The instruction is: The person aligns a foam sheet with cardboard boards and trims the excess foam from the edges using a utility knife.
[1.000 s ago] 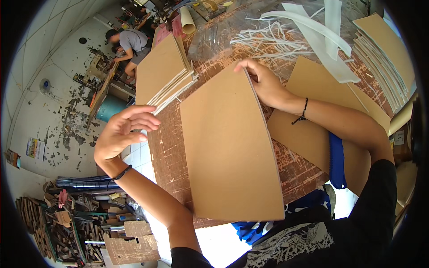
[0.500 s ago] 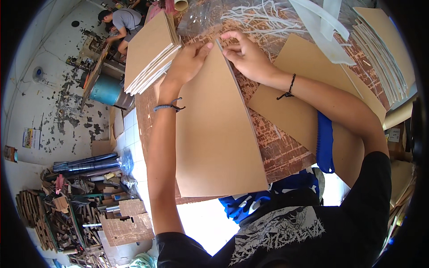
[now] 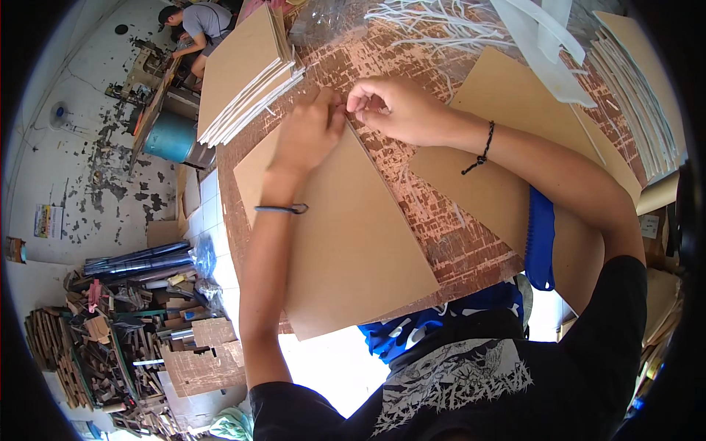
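Note:
A large brown paper sheet lies flat on the worn, patchy table in front of me. My left hand rests on its far edge with the fingers curled and pinching there. My right hand meets it fingertip to fingertip at the same far corner, also pinched shut. What lies between the fingertips is too small to tell. My right forearm crosses a second brown sheet lying to the right.
A stack of brown sheets sits at the far left of the table and another stack at the right edge. White cords lie at the back. Below left are a blue barrel, a scrap pile and another person.
My left hand came from the air at the left onto the sheet's far edge. My right hand slid in to meet it, and both now pinch at the far corner.

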Tool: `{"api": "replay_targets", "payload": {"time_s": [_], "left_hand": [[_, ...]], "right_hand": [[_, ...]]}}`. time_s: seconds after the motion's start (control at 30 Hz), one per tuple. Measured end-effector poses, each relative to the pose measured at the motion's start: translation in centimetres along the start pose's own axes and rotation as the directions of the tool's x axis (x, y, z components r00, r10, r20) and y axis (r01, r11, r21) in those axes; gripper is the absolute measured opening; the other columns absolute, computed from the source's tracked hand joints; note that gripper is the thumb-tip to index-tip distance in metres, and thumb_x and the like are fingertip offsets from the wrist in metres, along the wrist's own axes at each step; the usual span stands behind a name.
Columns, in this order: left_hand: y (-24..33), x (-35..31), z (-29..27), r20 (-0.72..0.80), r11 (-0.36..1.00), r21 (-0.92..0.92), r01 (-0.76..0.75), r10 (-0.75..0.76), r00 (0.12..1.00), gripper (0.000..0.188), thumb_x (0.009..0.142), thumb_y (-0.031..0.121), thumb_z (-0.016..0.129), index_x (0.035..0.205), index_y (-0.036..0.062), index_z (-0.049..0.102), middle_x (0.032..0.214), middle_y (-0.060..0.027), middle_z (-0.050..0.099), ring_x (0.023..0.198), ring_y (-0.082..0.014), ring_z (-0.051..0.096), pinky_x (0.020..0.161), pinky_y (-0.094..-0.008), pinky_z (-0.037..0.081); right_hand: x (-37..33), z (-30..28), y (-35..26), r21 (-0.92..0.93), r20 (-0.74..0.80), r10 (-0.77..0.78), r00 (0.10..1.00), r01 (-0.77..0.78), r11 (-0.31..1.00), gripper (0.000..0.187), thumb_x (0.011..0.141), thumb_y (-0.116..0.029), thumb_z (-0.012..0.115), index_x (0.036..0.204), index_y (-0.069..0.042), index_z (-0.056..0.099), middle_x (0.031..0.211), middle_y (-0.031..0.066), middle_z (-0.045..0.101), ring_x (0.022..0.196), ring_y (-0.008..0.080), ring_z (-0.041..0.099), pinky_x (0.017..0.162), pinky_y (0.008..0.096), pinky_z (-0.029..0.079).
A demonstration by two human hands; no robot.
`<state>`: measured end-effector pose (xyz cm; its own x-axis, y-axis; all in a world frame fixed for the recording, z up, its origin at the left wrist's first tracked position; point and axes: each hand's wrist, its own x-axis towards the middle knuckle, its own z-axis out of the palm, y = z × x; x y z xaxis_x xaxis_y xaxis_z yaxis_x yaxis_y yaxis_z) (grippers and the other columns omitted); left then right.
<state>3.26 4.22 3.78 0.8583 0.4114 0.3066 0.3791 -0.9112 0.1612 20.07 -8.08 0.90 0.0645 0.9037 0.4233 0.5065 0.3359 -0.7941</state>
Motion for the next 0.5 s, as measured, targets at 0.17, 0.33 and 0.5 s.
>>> {"api": "replay_targets", "payload": {"time_s": [0.17, 0.33, 0.5], "left_hand": [[-1.1, -0.8, 2.3, -0.219, 0.960, -0.228, 0.161, -0.211, 0.953, 0.015, 0.087, 0.007, 0.061, 0.100, -0.0008, 0.060, 0.089, -0.0195, 0.064, 0.088, -0.0405, 0.060, 0.080, -0.0498, 0.049], [-1.6, -0.8, 2.8, -0.379, 0.999, -0.038, -0.020, 0.004, 0.926, 0.016, 0.086, 0.007, 0.061, 0.101, 0.0008, 0.064, 0.102, -0.0195, 0.061, 0.093, -0.0396, 0.057, 0.090, -0.0472, 0.044], [-2.1, -1.2, 2.2, -0.344, 0.989, -0.146, -0.012, -0.040, 0.938, 0.017, 0.087, 0.006, 0.064, 0.102, -0.0016, 0.064, 0.108, -0.0202, 0.061, 0.099, -0.0406, 0.058, 0.090, -0.0461, 0.046]], "right_hand": [[-0.4, 0.3, 0.2, -0.104, 0.067, -0.067, 0.995, 0.074, 0.992, 0.020, 0.090, -0.007, 0.070, 0.106, 0.001, 0.060, 0.097, 0.0103, 0.066, 0.089, 0.0195, 0.065, 0.077, 0.0353, 0.054], [-1.0, 0.1, -0.3, -0.274, 0.128, -0.162, 0.978, 0.192, 0.943, 0.023, 0.086, -0.010, 0.073, 0.105, -0.002, 0.061, 0.101, 0.0117, 0.064, 0.094, 0.0268, 0.063, 0.084, 0.0399, 0.051], [-1.0, 0.2, -0.8, -0.355, 0.146, -0.152, 0.978, 0.195, 0.914, 0.019, 0.086, -0.015, 0.071, 0.103, -0.009, 0.064, 0.100, 0.0109, 0.063, 0.100, 0.0302, 0.060, 0.090, 0.0431, 0.046]]}}
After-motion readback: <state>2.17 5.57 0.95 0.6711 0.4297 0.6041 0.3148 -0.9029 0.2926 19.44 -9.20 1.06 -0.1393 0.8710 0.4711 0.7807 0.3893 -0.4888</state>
